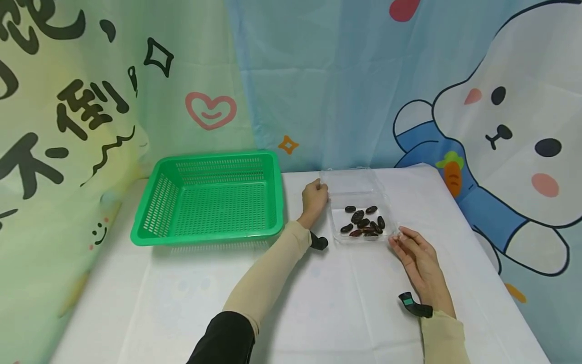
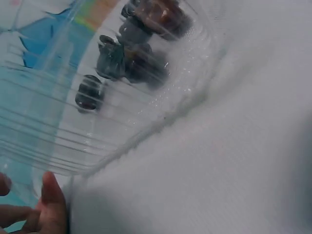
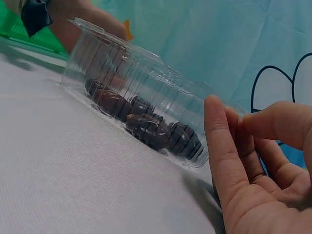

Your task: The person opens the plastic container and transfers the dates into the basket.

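A clear plastic clamshell box [image 1: 338, 222] stands on the white cloth with its lid [image 1: 352, 180] folded back. Inside lie several dark brown oblong fruits that look like dates [image 1: 357, 216], grouped toward the front and right. At the box's left rear, my left hand [image 1: 314, 203] has its fingers curled at the edge by the lid; in the left wrist view its fingertips [image 2: 51, 190] are at the plastic corner. My right hand [image 1: 420, 260] pinches the front right corner of the rim, the other fingers loosely bent, as the right wrist view shows the box wall [image 3: 141, 73] up close.
A green plastic basket [image 1: 206, 237] with lattice walls stands to the left of my left forearm. White cloth [image 1: 345, 308] covers the table. Behind it hangs a printed curtain [image 1: 313, 91] with a white cartoon animal at the right.
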Tool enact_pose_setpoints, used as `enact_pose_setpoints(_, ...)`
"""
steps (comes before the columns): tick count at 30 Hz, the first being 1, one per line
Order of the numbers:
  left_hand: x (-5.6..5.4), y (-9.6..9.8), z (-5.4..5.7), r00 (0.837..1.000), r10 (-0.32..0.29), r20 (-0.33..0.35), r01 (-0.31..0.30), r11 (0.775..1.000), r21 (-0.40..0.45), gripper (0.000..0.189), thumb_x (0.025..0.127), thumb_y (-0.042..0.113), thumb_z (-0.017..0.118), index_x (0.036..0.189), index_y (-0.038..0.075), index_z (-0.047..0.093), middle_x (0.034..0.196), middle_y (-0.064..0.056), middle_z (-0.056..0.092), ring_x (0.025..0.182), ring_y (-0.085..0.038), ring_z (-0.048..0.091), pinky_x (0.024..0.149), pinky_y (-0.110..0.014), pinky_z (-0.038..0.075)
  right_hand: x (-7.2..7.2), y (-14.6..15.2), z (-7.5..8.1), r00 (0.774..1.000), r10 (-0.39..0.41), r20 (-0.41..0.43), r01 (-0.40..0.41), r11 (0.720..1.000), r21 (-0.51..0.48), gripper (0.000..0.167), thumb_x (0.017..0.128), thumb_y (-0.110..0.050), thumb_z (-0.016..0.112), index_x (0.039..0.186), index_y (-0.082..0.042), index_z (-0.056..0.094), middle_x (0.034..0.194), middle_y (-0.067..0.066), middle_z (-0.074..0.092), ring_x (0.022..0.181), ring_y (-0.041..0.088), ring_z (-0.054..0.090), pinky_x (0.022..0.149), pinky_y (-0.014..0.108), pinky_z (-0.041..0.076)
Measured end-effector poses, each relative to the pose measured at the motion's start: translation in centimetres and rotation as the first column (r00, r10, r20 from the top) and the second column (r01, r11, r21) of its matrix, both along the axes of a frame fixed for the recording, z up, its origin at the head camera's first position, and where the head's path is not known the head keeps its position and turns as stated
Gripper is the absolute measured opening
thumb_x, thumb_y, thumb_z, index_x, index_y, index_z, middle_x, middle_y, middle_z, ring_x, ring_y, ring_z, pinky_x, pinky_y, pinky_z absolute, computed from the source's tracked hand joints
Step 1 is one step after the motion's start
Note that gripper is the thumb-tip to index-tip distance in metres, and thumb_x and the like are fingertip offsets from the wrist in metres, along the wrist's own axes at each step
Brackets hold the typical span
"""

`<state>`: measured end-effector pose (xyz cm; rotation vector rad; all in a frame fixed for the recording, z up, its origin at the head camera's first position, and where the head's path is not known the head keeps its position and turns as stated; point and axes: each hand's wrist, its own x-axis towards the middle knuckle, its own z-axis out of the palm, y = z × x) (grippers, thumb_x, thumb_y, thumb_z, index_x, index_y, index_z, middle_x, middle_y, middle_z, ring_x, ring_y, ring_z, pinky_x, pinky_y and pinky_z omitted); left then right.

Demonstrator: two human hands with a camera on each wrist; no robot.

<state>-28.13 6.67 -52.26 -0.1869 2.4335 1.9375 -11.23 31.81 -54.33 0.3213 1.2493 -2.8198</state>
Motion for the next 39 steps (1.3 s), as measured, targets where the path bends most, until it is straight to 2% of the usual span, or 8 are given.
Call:
enact_pose_setpoints(11,1.6,-1.1,0.3,0.989,-0.053,-0.138,0.037,0.993,-0.115,0.038,0.103,0.012,0.055,0.138,0.003,0.067,0.120,-0.014,0.074,0.097,-0.026,0.073,0.077,-0.030,0.056,-0.1,-0.1,-0.2,1.000,-0.018,0.013,0.018,1.000,0.010,0.027,0.104,0.006,0.055,0.123,-0.005,0.070,0.116,0.006,0.063,0.106,0.016,0.069,0.101,0.029,0.059)
enact_pose_setpoints(19,4.3,-1.6,0.3,0.957,-0.087,-0.277,0.009,0.963,-0.270,0.035,0.101,0.011,0.062,0.135,0.008,0.069,0.125,-0.012,0.066,0.101,-0.026,0.065,0.082,-0.036,0.052,-0.1,-0.2,-0.2,1.000,0.000,-0.004,0.000,1.000,0.012,0.027,0.105,0.006,0.052,0.124,-0.005,0.069,0.115,0.006,0.064,0.105,0.015,0.069,0.101,0.028,0.059)
enact_pose_setpoints(23,5.3,-1.7,0.4,0.919,-0.162,-0.358,0.029,0.937,-0.349,0.028,0.100,0.011,0.065,0.128,0.010,0.072,0.119,-0.009,0.069,0.103,-0.026,0.063,0.087,-0.036,0.052,-0.1,-0.2,-0.1,1.000,-0.001,-0.009,0.001,1.000,0.017,0.026,0.105,0.005,0.053,0.124,-0.005,0.068,0.115,0.006,0.064,0.105,0.015,0.070,0.100,0.028,0.059)
enact_pose_setpoints(26,5.8,-1.9,0.7,0.860,-0.280,-0.427,0.057,0.884,-0.465,0.022,0.100,0.011,0.067,0.121,0.013,0.073,0.115,-0.004,0.072,0.105,-0.025,0.064,0.092,-0.037,0.053,-0.1,-0.1,0.0,1.000,-0.001,-0.003,0.001,1.000,0.014,0.026,0.105,0.005,0.054,0.125,-0.005,0.068,0.115,0.006,0.064,0.105,0.015,0.070,0.100,0.028,0.059)
enact_pose_setpoints(29,6.1,-2.1,1.1,0.775,-0.429,-0.463,0.100,0.808,-0.581,0.019,0.101,0.012,0.069,0.119,0.017,0.074,0.115,0.000,0.073,0.107,-0.022,0.065,0.093,-0.038,0.054,-0.1,-0.1,0.1,1.000,0.000,0.002,0.000,1.000,0.014,0.027,0.105,0.004,0.054,0.125,-0.005,0.068,0.115,0.007,0.064,0.105,0.015,0.070,0.100,0.028,0.059)
enact_pose_setpoints(33,6.0,-2.3,1.8,0.672,-0.622,-0.402,0.190,0.669,-0.718,0.020,0.102,0.017,0.069,0.121,0.022,0.073,0.116,0.006,0.073,0.107,-0.016,0.066,0.093,-0.037,0.053,-0.1,-0.1,0.2,1.000,-0.003,0.008,0.003,1.000,0.018,0.026,0.105,0.004,0.055,0.125,-0.006,0.068,0.115,0.007,0.064,0.105,0.015,0.070,0.101,0.028,0.058)
enact_pose_setpoints(37,5.8,-2.2,2.6,0.610,-0.731,-0.306,0.225,0.529,-0.818,0.021,0.103,0.020,0.068,0.122,0.024,0.073,0.117,0.010,0.074,0.110,-0.013,0.067,0.102,-0.037,0.052,0.0,-0.2,0.3,1.000,-0.004,0.018,0.003,1.000,0.031,0.026,0.105,0.003,0.056,0.125,-0.007,0.068,0.118,0.006,0.062,0.106,0.014,0.069,0.101,0.027,0.058)
enact_pose_setpoints(39,5.6,-2.2,2.9,0.583,-0.763,-0.280,0.234,0.487,-0.841,0.020,0.102,0.020,0.069,0.122,0.022,0.073,0.118,0.009,0.074,0.111,-0.014,0.068,0.104,-0.036,0.052,0.1,-0.2,0.3,1.000,-0.003,0.018,0.002,0.999,0.034,0.025,0.105,0.003,0.055,0.124,-0.007,0.068,0.118,0.006,0.061,0.106,0.014,0.069,0.100,0.027,0.058)
